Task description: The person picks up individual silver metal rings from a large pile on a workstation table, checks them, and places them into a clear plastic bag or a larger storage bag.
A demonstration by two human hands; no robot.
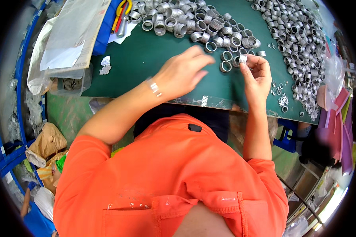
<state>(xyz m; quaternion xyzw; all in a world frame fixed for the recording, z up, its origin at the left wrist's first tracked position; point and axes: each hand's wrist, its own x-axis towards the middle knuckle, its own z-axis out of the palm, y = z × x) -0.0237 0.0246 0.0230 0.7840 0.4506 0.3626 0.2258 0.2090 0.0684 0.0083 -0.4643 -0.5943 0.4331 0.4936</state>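
Observation:
My right hand pinches a short grey metal ring between thumb and fingertips, just above the near edge of the ring pile. My left hand hovers over the green table to the left, blurred by motion. Its thumb and fingers stand apart and nothing shows between them. Several loose rings lie between the two hands, among them one ring close to my right fingertips and another beyond my left fingers. Behind them spreads a heap of similar metal rings.
Another large heap of rings covers the table's right side. Small thin rings lie near the right front edge. A blue bin with pliers beside it stands at left, next to papers. Crumpled white paper lies on the green tabletop.

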